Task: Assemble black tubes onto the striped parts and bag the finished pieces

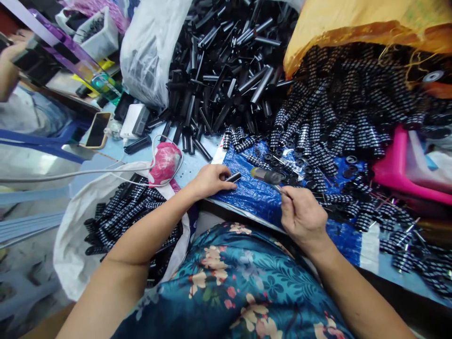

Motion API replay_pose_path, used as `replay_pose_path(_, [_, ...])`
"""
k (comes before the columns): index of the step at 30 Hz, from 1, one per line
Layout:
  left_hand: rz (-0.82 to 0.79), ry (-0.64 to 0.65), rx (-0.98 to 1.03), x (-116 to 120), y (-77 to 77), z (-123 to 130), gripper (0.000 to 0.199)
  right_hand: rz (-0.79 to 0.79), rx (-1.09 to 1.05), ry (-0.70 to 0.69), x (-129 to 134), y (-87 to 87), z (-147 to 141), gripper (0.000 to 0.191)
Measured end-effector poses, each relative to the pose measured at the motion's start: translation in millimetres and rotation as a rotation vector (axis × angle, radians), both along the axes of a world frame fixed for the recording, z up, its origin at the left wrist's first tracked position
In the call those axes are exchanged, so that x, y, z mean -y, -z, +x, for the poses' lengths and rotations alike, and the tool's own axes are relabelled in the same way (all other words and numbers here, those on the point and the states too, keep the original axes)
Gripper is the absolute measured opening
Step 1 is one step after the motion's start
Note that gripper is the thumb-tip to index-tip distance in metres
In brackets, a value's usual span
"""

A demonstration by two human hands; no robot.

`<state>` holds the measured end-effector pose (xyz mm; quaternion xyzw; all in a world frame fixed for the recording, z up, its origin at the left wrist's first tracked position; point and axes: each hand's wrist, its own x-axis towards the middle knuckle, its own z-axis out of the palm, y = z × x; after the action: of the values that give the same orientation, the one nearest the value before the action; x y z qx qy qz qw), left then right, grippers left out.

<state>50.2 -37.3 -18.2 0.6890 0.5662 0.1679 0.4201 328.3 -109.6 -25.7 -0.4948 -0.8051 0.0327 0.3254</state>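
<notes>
My left hand (pixel 211 181) rests at the table's front edge, fingers closed around a short, shiny black tube (pixel 233 177) whose end sticks out to the right. To its right, my right hand (pixel 304 213) grips the thin shaft of a small mallet (pixel 265 175). The mallet's head is dark with a yellowish end and points toward the tube, apart from it. Both hands are over a blue plastic sheet (pixel 243 190). Behind them lie several loose black patterned rollers (pixel 318 153) with white dashes, and small black caps (pixel 271 157).
A big heap of plain black tubes (pixel 226 70) spills from a clear bag (pixel 151 47). More patterned rollers come from a yellow sack (pixel 367 19). A white sack (pixel 76 235) of rollers stands at left. A pink bin (pixel 402 165), phone (pixel 98 130) and cable (pixel 88 175) lie around. Another person's arm (pixel 9 66) shows at far left.
</notes>
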Motion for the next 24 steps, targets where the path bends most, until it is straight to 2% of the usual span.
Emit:
replay_pose_path(2, [-0.043,-0.004,0.035,-2,2.4,3,0.026,-0.011,0.037,-0.014,-10,-5.1,-12,0.02])
replay_pose_path(6, [-0.028,-0.003,0.061,-6,5.9,6,0.028,-0.109,0.164,-0.107,-22,-10.3,-30,0.02])
replay_pose_path(11, [-0.073,0.072,0.102,-18,3.7,2,0.029,0.039,-0.053,-0.284,-14,-16.6,-37,0.025])
replay_pose_path(15, [-0.133,0.087,0.06,-25,5.0,10,0.035,-0.05,0.162,-0.376,-8,-14.1,-45,0.021])
replay_pose_path(17, [-0.121,0.079,0.015,-26,4.1,14,0.035,-0.068,0.139,-0.396,-6,-12.5,-45,0.019])
replay_pose_path(20, [-0.084,0.064,-0.001,-20,-11.8,4,0.029,-0.035,0.024,-0.394,-3,-9.8,-29,0.022])
replay_pose_path(22, [-0.119,0.102,0.043,-8,-32.8,-22,0.027,-0.002,0.049,-0.344,1,-5.4,-9,0.026])
replay_pose_path(24, [-0.293,0.253,0.104,8,-53.4,-60,0.025,0.025,0.124,-0.259,6,1.3,12,0.025])
